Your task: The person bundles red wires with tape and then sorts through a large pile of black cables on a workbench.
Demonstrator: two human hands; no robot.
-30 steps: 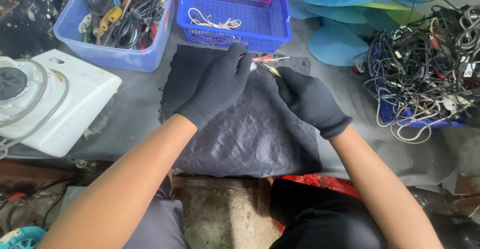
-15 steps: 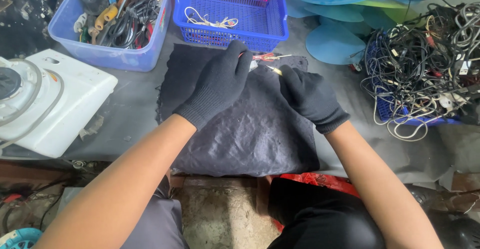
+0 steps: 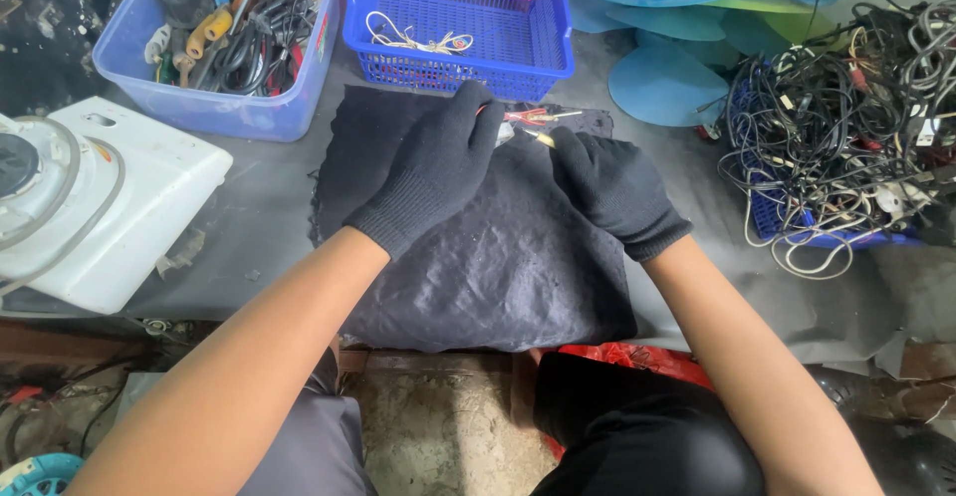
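L hand (image 3: pixel 438 172) pinching small part (image 3: pixel 505 133) | R hand (image 3: pixel 612 182) grip pinching yellow-handled tool (image 3: pixel 541 138), axis pointing up-left

A grey sheet-covered work surface (image 3: pixel 259 207) fills most of the frame under even, soft light. At the upper left stands a pale blue plastic tub (image 3: pixel 214 108) of tools and black cables; beside it, top centre, a dark blue slotted plastic basket (image 3: pixel 518 63). A white plastic appliance housing (image 3: pixel 129 207) sits at the left edge. Blue fan blades (image 3: pixel 662 83) lie at the upper right, next to a tangled heap of black and white cables (image 3: pixel 846 127). Bare rough concrete floor (image 3: pixel 443 436) shows at the bottom centre.
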